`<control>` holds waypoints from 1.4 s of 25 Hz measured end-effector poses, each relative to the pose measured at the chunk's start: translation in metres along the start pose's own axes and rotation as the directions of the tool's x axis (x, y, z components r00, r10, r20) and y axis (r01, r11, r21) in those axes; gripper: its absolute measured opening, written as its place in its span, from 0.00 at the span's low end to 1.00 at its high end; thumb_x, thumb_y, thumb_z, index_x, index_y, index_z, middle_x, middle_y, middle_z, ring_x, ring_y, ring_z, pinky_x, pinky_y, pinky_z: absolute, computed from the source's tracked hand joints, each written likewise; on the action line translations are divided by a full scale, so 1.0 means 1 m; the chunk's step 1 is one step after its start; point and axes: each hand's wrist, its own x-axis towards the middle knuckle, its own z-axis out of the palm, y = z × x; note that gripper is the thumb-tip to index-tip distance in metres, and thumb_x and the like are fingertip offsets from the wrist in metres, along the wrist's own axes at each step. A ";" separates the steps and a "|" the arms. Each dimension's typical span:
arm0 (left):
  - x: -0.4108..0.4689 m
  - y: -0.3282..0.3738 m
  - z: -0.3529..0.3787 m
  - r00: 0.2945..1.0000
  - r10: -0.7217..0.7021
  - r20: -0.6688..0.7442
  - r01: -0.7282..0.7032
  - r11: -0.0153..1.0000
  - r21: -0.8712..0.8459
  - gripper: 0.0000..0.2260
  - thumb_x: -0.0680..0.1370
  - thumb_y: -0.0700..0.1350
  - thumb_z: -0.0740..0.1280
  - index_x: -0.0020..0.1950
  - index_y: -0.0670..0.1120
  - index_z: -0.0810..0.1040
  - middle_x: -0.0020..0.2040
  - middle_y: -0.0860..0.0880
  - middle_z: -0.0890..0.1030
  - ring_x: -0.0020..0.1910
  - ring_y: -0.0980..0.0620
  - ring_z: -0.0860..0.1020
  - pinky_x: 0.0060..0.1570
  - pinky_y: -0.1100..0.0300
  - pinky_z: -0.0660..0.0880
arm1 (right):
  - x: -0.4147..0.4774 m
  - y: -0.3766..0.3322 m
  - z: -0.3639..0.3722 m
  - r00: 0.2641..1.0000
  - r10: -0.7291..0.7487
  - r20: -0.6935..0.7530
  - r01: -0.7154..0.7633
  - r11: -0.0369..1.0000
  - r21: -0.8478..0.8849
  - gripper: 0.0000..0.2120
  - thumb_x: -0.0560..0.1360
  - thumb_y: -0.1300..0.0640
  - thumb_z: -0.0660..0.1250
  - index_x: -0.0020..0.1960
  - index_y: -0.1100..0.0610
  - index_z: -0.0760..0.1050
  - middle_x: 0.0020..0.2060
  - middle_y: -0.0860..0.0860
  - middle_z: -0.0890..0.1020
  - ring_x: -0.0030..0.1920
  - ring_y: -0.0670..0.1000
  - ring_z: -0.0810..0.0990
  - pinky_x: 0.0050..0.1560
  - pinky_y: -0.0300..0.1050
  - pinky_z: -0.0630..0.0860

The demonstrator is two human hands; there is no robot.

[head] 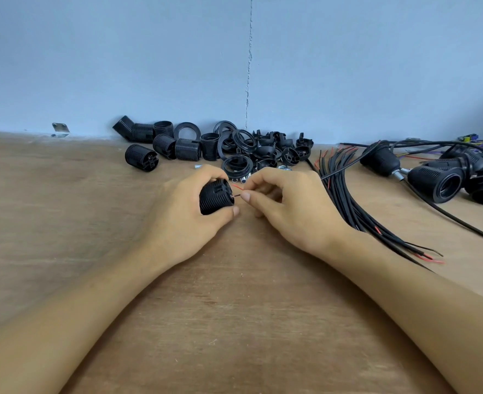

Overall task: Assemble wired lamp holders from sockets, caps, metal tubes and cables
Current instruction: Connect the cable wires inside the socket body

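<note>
The left hand (pixel 183 220) curled its fingers (pixel 206 173) round a black socket (pixel 216 196) over the surface (pixel 64 223); the right hand (pixel 294 206) pinched a thin wire (pixel 237 195) at its end face. Open wood lay nearer the person; the wire's run under that hand was hidden.

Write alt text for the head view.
The left hand grips a black ribbed socket over a wooden table; the right hand pinches a thin wire at its end face. Loose black parts lie behind, a cable bundle and wired holders to the right.
</note>
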 end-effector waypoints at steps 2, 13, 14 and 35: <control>0.000 0.000 0.000 0.999 0.003 0.033 -0.003 1.000 -0.005 0.15 0.71 0.50 0.79 0.54 0.58 0.80 0.43 0.57 0.83 0.46 0.61 0.79 0.48 0.64 0.73 | 0.001 0.002 0.001 1.000 -0.020 0.005 0.020 1.000 -0.021 0.02 0.77 0.54 0.71 0.46 0.47 0.81 0.36 0.40 0.81 0.41 0.42 0.80 0.45 0.33 0.75; -0.001 0.003 0.000 0.999 -0.012 0.043 0.013 0.999 -0.040 0.15 0.72 0.47 0.79 0.55 0.57 0.78 0.45 0.60 0.83 0.48 0.60 0.80 0.52 0.51 0.78 | 0.000 0.000 -0.003 0.994 -0.102 0.026 0.103 0.994 -0.038 0.01 0.79 0.57 0.69 0.49 0.54 0.79 0.46 0.46 0.76 0.41 0.45 0.74 0.42 0.30 0.65; -0.001 0.004 0.000 0.999 -0.016 0.052 0.019 0.999 -0.043 0.16 0.73 0.48 0.78 0.55 0.58 0.76 0.46 0.60 0.82 0.49 0.59 0.80 0.53 0.50 0.78 | -0.001 0.000 -0.003 0.995 -0.100 0.029 0.101 0.994 -0.035 0.01 0.79 0.57 0.69 0.49 0.54 0.79 0.44 0.45 0.77 0.40 0.45 0.74 0.41 0.30 0.65; 0.001 0.007 -0.003 0.997 0.065 0.029 -0.065 0.998 -0.017 0.12 0.71 0.46 0.79 0.51 0.53 0.82 0.43 0.55 0.82 0.46 0.56 0.79 0.47 0.59 0.73 | -0.002 -0.006 -0.003 0.972 -0.217 0.092 0.229 0.961 -0.157 0.02 0.79 0.58 0.67 0.50 0.56 0.78 0.47 0.48 0.76 0.44 0.42 0.74 0.47 0.44 0.74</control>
